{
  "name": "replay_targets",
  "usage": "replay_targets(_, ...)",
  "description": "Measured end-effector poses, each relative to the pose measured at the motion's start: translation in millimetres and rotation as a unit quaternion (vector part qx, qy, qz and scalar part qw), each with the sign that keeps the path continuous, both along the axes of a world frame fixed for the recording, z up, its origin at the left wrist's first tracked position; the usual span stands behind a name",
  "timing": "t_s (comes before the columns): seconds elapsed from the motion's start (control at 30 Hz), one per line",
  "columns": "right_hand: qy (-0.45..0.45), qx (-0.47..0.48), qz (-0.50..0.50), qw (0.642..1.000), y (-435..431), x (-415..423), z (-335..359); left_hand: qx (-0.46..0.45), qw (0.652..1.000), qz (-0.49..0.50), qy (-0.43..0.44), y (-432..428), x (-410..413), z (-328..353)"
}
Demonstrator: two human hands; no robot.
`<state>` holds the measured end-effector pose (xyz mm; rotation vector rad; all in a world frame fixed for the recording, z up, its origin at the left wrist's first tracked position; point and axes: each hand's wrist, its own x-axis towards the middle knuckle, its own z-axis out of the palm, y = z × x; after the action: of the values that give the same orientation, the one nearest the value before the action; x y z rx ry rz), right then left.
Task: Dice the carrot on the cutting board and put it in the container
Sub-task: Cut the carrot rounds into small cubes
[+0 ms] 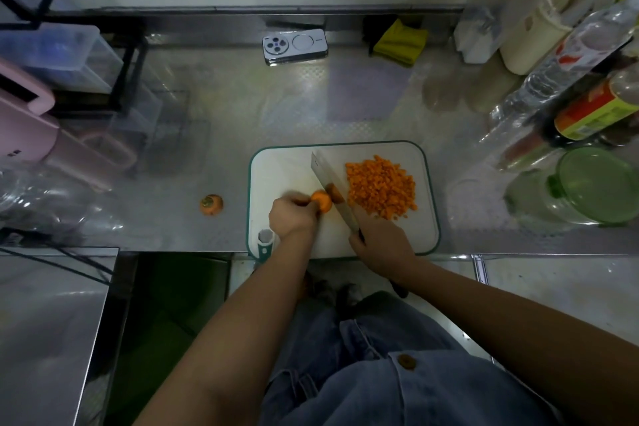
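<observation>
A white cutting board [287,166] with a green rim lies at the counter's front edge. My left hand [292,216] holds a short carrot stub [321,201] down on the board with curled fingers. My right hand [380,240] grips the handle of a cleaver [328,180], whose blade slants across the board and touches the stub's right side. A heap of diced carrot [380,187] lies on the board to the right of the blade. A glass container with a green lid [587,187] stands on the counter to the right of the board.
A cut-off carrot top [211,205] lies on the steel counter left of the board. A phone [295,45] and a yellow cloth [401,41] sit at the back. Bottles [570,79] crowd the right side; a pink appliance [24,128] stands at the left.
</observation>
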<state>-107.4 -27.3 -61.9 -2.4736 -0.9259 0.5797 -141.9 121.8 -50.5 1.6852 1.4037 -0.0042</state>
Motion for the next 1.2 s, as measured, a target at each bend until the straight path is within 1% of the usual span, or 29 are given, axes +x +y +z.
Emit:
replay_targets(0.13, 0.006, -0.016, 0.007, 1.000, 3.8, 9.9, 4.6, -0.021, 1.000, 0.010, -0.010, 0.3, 1.9, -1.9)
replay_targets(0.23, -0.030, 0.012, -0.019, 0.999, 8.0, 15.0, 9.8, -0.019, 1.000, 0.016, -0.014, -0.9, 1.4, -3.9)
replay_targets(0.33, -0.037, 0.030, -0.022, 0.999, 12.2, 13.4, 15.5, -0.023, 0.999, 0.025, -0.014, -1.1, 1.1, -3.9)
replay_targets(0.47, -0.038, 0.001, 0.017, 0.999, 16.1, 8.0, 17.8, -0.031, 0.999, 0.025, -0.012, 1.0, 1.6, -2.7)
replay_targets(0.6, -0.047, -0.028, 0.030, 0.998, 16.9, 6.2, 18.4, -0.026, 0.999, 0.025, -0.010, 1.5, 1.9, -2.4)
replay_targets(0.83, -0.016, -0.060, 0.041, 0.997, 19.3, 4.5, 18.4, -0.038, 0.999, 0.009, -0.005, 6.7, 2.4, -2.8)
replay_targets(1.03, -0.019, -0.083, 0.034, 0.996, 37.5, 6.8, 9.5, -0.067, 0.998, 0.007, 0.007, 14.2, 3.6, -0.8)
replay_targets(1.2, -0.007, -0.069, 0.016, 0.997, 41.2, 7.8, 1.3, -0.066, 0.998, -0.013, 0.010, 16.0, 2.3, -1.9)
